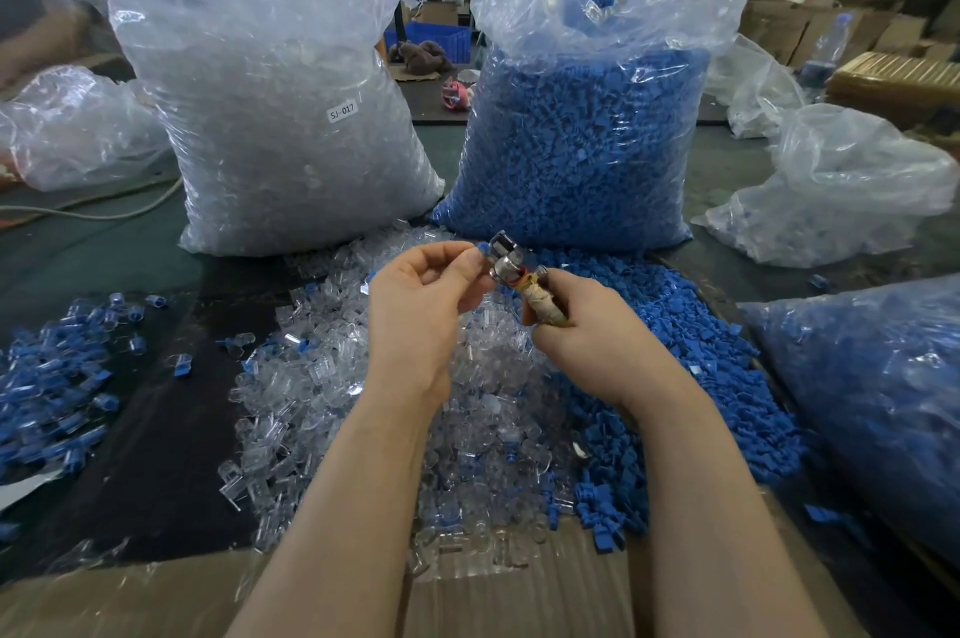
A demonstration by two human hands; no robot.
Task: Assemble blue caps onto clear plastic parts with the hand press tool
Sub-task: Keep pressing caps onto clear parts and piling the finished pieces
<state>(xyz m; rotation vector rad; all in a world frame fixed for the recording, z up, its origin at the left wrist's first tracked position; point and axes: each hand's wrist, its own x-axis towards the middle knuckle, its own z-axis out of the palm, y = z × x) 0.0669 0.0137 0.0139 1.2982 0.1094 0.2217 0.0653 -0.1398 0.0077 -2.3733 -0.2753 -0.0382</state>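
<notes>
Hands meet above the table's middle: the right hand [576, 325] grips the press tool [519, 273] by its taped handle, and the left hand [421, 294] pinches a blue cap [483, 248] at the tool's metal head. Below lie clear parts [337, 377] and loose caps [691, 351]; two full bags [280, 117] stand toward the far edge.

Cluttered workshop, cardboard boxes [810, 31] behind

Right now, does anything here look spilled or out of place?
Nothing is damaged. A few blue caps lie stray in the loose clear parts pile, and some have slid onto the cardboard at the near edge.
</notes>
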